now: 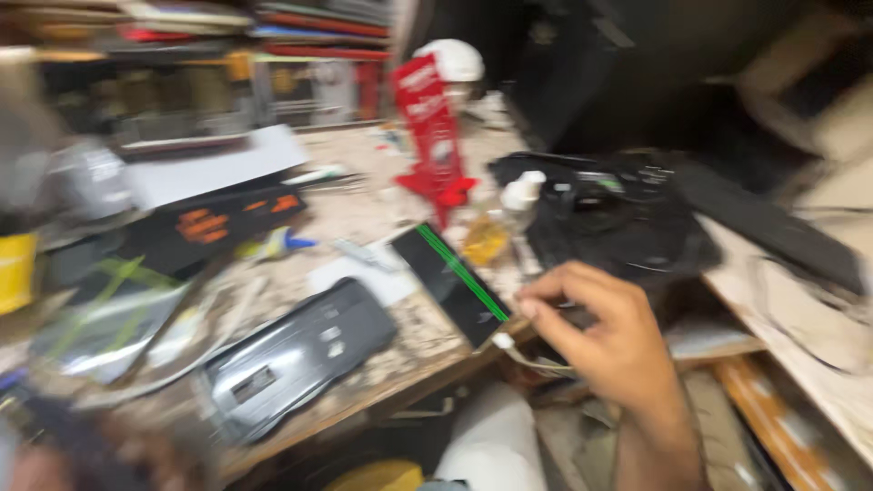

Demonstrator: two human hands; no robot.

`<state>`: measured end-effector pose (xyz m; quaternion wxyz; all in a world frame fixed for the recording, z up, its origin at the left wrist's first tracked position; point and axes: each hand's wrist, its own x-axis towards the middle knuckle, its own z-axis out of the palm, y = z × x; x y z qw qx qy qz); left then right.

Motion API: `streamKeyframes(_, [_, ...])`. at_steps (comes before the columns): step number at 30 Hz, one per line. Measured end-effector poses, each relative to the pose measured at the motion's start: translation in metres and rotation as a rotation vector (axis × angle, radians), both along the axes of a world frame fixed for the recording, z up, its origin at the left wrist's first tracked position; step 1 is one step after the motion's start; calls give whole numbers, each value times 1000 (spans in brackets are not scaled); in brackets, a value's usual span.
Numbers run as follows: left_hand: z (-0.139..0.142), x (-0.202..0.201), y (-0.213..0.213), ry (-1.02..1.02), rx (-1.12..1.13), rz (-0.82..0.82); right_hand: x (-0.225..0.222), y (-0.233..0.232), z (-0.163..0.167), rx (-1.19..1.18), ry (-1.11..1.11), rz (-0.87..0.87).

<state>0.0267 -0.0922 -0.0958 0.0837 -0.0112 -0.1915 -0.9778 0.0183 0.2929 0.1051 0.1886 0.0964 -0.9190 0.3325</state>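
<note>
Black phone [452,284] with green screen lines lies at the surface [400,350] edge. The right hand [605,341], fingers pinched, grips its white cable [523,355], steadying the plug

Phone [452,283]: flat black slab with a dark glassy face, lying face up and skewed, its long axis running from upper left to lower right. Thin bright green lines are running lengthwise along its right side. Its lower end is sitting at the front edge of the table [382,364], seemingly poking a little over it. A white plug with a pale cable [514,350] is sitting at its lower corner, the cable trailing off to the right below the table edge. The right hand [605,341] is hovering just beside that lower end, fingers [546,300] curled together near the phone's edge; motion blur is hiding whether they are touching it.
</note>
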Motion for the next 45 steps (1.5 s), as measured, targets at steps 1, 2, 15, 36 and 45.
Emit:
streamKeyframes(1, [3,0,3,1,3,4,-2,-8,-7,-23,-52,45])
streamKeyframes(2, [5,-1,5,3,2,20,-7,-16,-12,14,-41,135])
streamKeyframes(15, [40,-8,19,54,-193,153,-151,-194,-45,558,239,1041])
streamKeyframes(36, [52,-21,21,118,-57,-1,-165,-228,-53,678,325,1124])
streamKeyframes(45, [56,-18,17,43,-155,-104,-140,-206,-19,-23,462,889])
